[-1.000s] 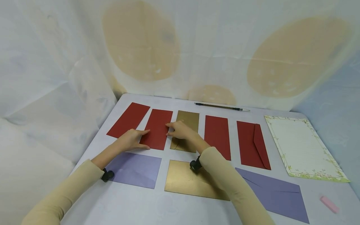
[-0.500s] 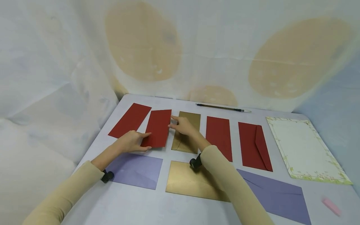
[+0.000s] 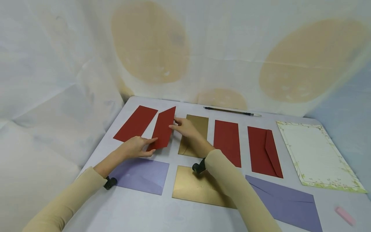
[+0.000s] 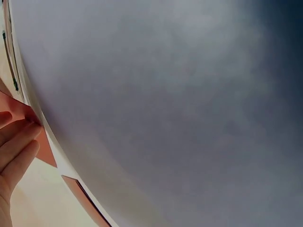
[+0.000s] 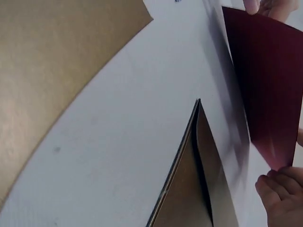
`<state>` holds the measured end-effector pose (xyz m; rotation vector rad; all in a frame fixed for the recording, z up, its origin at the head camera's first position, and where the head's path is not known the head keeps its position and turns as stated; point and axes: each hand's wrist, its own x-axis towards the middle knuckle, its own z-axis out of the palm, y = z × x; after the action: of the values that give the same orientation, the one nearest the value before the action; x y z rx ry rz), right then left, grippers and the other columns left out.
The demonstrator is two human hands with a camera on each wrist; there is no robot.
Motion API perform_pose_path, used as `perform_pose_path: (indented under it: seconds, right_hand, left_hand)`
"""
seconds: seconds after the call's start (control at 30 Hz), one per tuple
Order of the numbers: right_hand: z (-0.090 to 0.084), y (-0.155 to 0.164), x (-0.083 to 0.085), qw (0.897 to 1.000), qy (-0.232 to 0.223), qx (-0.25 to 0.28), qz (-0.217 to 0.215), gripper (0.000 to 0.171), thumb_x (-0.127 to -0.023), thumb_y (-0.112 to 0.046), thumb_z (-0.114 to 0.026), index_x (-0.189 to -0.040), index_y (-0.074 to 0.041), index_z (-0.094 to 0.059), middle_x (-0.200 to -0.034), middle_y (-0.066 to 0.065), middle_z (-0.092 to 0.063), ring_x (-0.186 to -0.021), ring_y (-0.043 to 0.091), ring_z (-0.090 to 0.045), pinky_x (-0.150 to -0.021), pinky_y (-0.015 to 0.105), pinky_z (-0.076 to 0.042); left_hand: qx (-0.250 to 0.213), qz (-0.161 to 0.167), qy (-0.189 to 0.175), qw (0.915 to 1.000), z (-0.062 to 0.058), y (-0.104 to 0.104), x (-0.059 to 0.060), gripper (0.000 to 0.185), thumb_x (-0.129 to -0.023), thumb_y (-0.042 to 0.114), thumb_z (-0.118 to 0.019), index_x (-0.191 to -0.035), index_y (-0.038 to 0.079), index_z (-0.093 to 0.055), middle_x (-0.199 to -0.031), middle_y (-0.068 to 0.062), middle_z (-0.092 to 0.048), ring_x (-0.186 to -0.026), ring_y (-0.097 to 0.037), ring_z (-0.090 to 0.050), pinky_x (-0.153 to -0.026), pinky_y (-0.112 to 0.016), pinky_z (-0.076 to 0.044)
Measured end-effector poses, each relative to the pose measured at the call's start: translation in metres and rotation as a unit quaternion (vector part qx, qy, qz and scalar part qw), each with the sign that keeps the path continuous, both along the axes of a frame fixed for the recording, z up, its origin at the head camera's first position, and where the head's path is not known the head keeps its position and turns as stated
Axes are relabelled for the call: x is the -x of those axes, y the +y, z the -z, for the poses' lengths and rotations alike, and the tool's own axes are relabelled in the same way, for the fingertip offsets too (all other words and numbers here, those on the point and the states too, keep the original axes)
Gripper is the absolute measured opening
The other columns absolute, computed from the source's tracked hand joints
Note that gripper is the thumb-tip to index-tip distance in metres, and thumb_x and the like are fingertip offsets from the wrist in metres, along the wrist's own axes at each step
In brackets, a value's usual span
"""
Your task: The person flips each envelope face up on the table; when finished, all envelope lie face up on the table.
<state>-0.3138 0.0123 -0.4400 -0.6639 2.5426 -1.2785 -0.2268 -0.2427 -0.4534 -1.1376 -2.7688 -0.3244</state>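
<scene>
A red envelope [image 3: 163, 130] stands tilted over the table, its right side raised higher than its left. My right hand [image 3: 186, 129] pinches its right edge between thumb and fingers. At the lower left edge, my left hand [image 3: 134, 147] holds it with thumb and index finger. From the right wrist view, the dark underside of the red envelope [image 5: 270, 80] shows, with the right hand [image 5: 286, 191] at one end and fingertips of the left at the other. The left wrist view catches only part of the left hand [image 4: 19, 146] against the red paper.
Flat on the white table lie more red envelopes [image 3: 135, 124], gold ones [image 3: 200, 124] and lavender ones [image 3: 145, 175]. A brush [image 3: 229, 110] lies at the back. Bordered writing paper [image 3: 318, 154] and a pink eraser-like block [image 3: 345, 216] are at the right.
The red envelope lay flat between my hands; its right edge has come up and tipped leftward with my right hand. The left hand has stayed nearly in place.
</scene>
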Motion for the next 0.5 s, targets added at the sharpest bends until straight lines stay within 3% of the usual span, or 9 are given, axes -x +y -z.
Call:
perform_pose_path:
  seconds: [0.27, 0.4, 0.5]
  right_hand:
    - [-0.017, -0.008, -0.015, 0.997, 0.049, 0.018, 0.052, 0.060, -0.094, -0.029, -0.063, -0.145, -0.006, -0.043, -0.141, 0.015, -0.049, -0.121, 0.032, -0.054, -0.094, 0.039, -0.048]
    - [-0.029, -0.012, -0.024, 0.994, 0.073, 0.015, 0.081, 0.061, -0.093, -0.027, -0.064, -0.143, 0.000, -0.042, -0.140, 0.016, -0.049, -0.121, 0.029, -0.055, -0.094, 0.038, -0.048]
    - [-0.036, -0.014, -0.030, 0.992, 0.080, 0.013, 0.099, 0.060, -0.093, -0.026, -0.064, -0.141, 0.003, -0.044, -0.139, 0.018, -0.049, -0.100, 0.019, -0.063, -0.092, 0.035, -0.047]
  left_hand:
    - [-0.026, 0.017, 0.022, 0.9993, 0.000, 0.003, 0.001, 0.048, -0.083, 0.023, -0.069, -0.126, 0.003, -0.064, -0.048, 0.014, -0.033, -0.042, 0.001, -0.017, -0.041, -0.017, -0.023]
    - [-0.046, 0.025, 0.027, 0.9983, 0.000, 0.005, -0.001, 0.046, -0.083, 0.018, -0.070, -0.126, 0.002, -0.064, -0.056, 0.009, -0.054, -0.043, 0.003, -0.020, -0.041, -0.016, -0.025]
    - [-0.065, 0.034, 0.024, 0.9970, -0.001, 0.007, -0.004, 0.046, -0.082, 0.013, -0.070, -0.125, 0.001, -0.063, -0.076, -0.001, -0.071, -0.044, 0.004, -0.020, -0.041, -0.015, -0.025]
